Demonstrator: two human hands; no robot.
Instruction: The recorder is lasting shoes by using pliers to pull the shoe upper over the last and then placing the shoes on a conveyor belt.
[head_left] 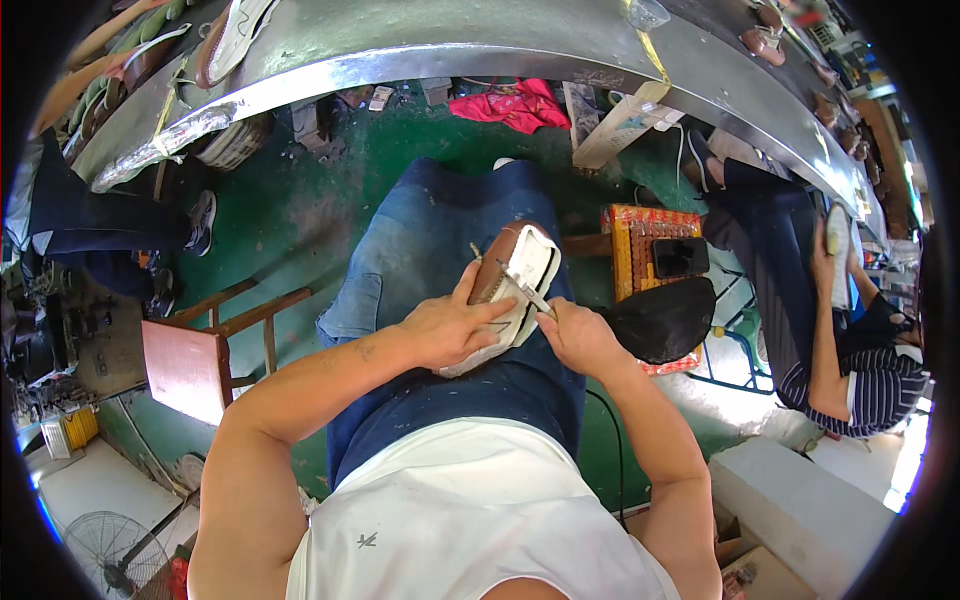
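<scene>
Brown, smooth material, perhaps leather, covers the upper of the shoe [490, 283], which lies tilted on the person's lap, its long axis going from near left to far right, slightly aslant to the body; the rim facing right is off-white and looks matte. The left hand [450, 328] is the nearer one: it is clamped on the shoe's left flank, with fingers spread over it. The right hand [582, 340] is just beside the shoe's right edge, closed around a slim metal tool [530, 293], which is shiny and points across the shoe toward the brown part; whether its tip touches, one cannot tell. Under the shoe is blue cloth of trousers [385, 240]. To the right of the shoe stands a ribbed orange-red seat [628, 265] with a flat black phone [680, 257]; beyond the shoe, a grey metal surface [420, 45] curves across.
</scene>
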